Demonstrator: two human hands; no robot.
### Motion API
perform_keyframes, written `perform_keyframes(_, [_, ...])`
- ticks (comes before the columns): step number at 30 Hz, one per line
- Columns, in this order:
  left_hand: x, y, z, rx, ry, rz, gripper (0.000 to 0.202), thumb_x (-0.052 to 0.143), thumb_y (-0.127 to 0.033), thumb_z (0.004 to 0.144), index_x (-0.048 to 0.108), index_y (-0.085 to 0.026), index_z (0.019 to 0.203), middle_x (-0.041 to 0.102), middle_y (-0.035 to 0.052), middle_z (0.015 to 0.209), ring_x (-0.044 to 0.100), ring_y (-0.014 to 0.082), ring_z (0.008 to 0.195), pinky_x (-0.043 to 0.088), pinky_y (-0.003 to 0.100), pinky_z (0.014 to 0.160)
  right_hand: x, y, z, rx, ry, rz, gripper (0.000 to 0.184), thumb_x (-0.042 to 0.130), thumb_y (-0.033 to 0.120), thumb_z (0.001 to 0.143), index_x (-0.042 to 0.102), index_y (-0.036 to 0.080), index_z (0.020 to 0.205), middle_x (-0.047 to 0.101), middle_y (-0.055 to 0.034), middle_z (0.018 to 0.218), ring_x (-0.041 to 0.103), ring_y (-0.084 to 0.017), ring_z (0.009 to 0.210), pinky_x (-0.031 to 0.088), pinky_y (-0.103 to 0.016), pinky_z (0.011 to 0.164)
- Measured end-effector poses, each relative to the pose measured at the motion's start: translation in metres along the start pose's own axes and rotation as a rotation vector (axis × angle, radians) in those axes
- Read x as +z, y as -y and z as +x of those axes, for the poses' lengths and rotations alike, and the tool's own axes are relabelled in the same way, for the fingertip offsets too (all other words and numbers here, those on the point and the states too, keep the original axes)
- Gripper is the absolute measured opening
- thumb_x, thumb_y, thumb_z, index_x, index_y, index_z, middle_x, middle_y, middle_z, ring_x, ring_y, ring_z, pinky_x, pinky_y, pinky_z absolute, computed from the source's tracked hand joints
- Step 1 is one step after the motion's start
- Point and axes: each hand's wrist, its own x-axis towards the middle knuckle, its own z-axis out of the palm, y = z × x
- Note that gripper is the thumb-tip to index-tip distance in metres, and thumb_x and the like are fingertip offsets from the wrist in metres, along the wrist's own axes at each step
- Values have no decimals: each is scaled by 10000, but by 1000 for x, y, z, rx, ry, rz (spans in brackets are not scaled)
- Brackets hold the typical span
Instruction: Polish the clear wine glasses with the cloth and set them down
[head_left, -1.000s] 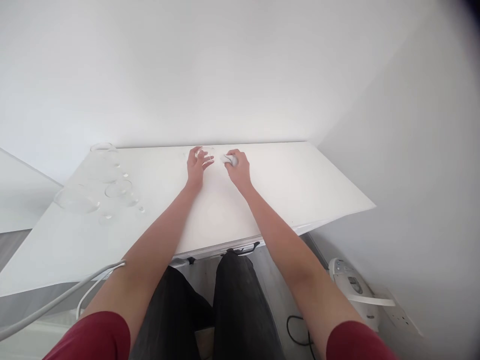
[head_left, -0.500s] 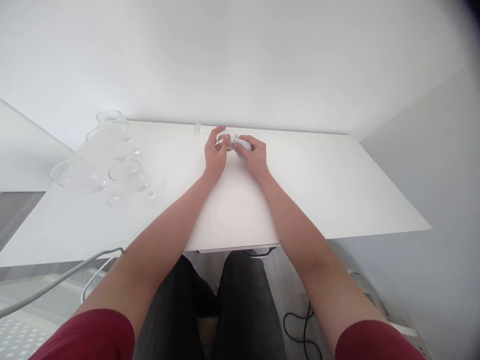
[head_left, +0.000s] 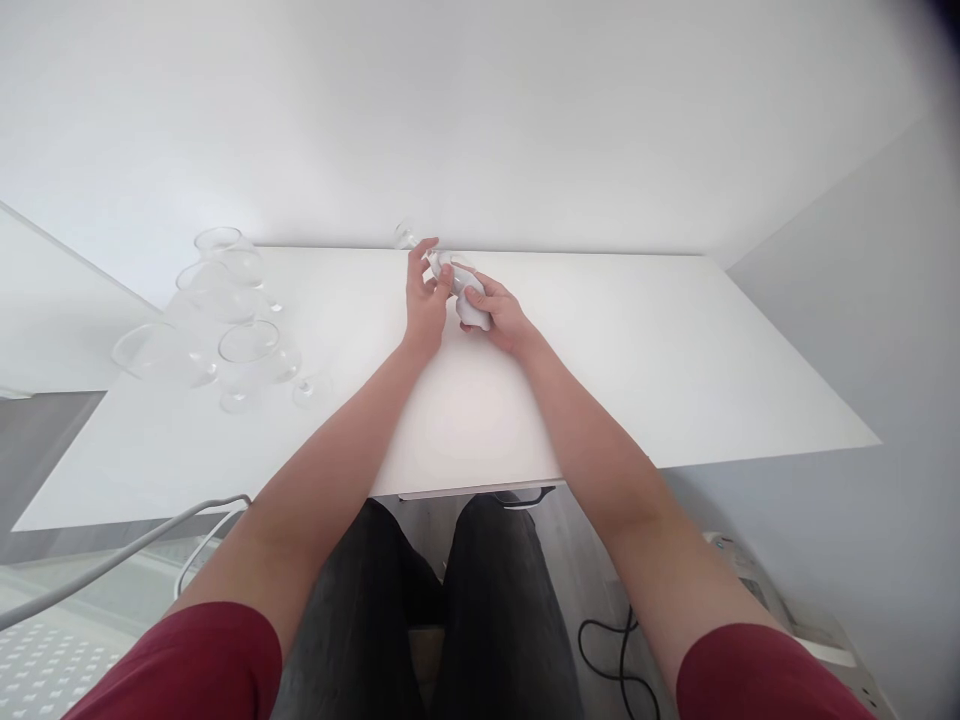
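Note:
A clear stemmed glass (head_left: pixel 405 236) lies tilted between my hands near the back of the white table, its round foot pointing up and left. My left hand (head_left: pixel 425 305) has its fingers curled around the glass, the thumb pressing near the cloth. A crumpled white cloth (head_left: pixel 474 310) hangs from my right hand (head_left: pixel 504 312), which pinches it against the glass. Cloth and fingers cover most of the bowl.
Several clear wine glasses (head_left: pixel 249 342) stand grouped on the left of the white table (head_left: pixel 675 370). The wall rises right behind the table. A grey cable (head_left: pixel 127 555) runs at lower left, and a black cable (head_left: pixel 622 650) lies on the floor.
The glass has tilted, its foot rising. The white cloth now hangs lower and shows more below my right hand's fingers. Both hands have shifted slightly left.

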Motion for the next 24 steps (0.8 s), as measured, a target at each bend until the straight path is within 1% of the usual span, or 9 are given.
perform_keyframes(4, [-2, 6, 5, -116, -94, -95, 759, 835, -501, 902, 402, -375, 1512, 694, 80, 1236, 720, 210, 1100, 571, 392, 1005, -3, -3, 2, 13, -11, -2, 748, 809, 559, 865, 589, 257, 1513, 712, -1, 900, 571, -142, 645, 531, -252, 544])
perform_keyframes(6, [-2, 10, 8, -172, -94, -171, 674, 813, -519, 916, 454, -343, 1459, 710, 99, 1282, 714, 228, 1183, 566, 411, 1033, -3, -3, 2, 9, -25, -30, 773, 838, 548, 833, 599, 261, 1510, 726, -5, 946, 573, -138, 649, 546, -257, 562])
perform_keyframes(9, [-3, 13, 11, -169, -55, -175, 474, 758, -567, 942, 610, -273, 1283, 697, 125, 1361, 671, 269, 1303, 569, 409, 1029, -1, -2, 1, -3, -10, -65, 805, 846, 552, 821, 588, 276, 1532, 744, -21, 1054, 607, -148, 699, 578, -277, 605])
perform_keyframes(11, [-3, 14, 12, -158, -59, -117, 456, 791, -561, 915, 669, -261, 1236, 692, 125, 1373, 667, 285, 1304, 576, 400, 1009, 0, 0, 0, -16, 10, -73, 796, 826, 564, 843, 577, 281, 1544, 745, -33, 1124, 617, -153, 718, 591, -288, 619])
perform_keyframes(13, [-3, 14, 12, -177, -66, -84, 463, 813, -552, 899, 694, -276, 1251, 705, 121, 1335, 683, 287, 1254, 592, 398, 971, 0, 2, -1, -27, 16, -76, 768, 806, 583, 860, 585, 282, 1532, 735, -51, 1220, 630, -160, 745, 606, -302, 640])
perform_keyframes(16, [-2, 14, 12, -211, -6, -135, 444, 770, -557, 934, 696, -286, 1278, 721, 122, 1283, 696, 288, 1193, 621, 414, 905, -2, 5, -1, -44, -3, -72, 741, 787, 625, 866, 608, 275, 1495, 709, -75, 1328, 662, -183, 822, 628, -322, 678])
perform_keyframes(19, [1, 11, 11, -199, 43, -187, 398, 687, -570, 990, 711, -256, 1234, 724, 128, 1265, 696, 301, 1200, 635, 407, 856, -3, 6, -1, -70, -23, -65, 748, 779, 640, 872, 596, 272, 1497, 704, -79, 1334, 680, -201, 882, 638, -330, 691])
perform_keyframes(21, [2, 8, 9, -188, 53, -190, 410, 629, -597, 1017, 734, -229, 1164, 722, 138, 1265, 684, 315, 1238, 636, 403, 863, -4, 5, -2, -69, -14, -74, 757, 794, 626, 867, 591, 274, 1506, 705, -76, 1317, 684, -204, 890, 645, -336, 699])
perform_keyframes(24, [2, 6, 8, -188, 40, -164, 388, 691, -582, 986, 754, -242, 1163, 715, 133, 1304, 656, 328, 1294, 621, 415, 931, -4, 3, -2, -45, 4, -90, 746, 798, 616, 870, 598, 274, 1503, 706, -74, 1301, 681, -201, 881, 652, -339, 708])
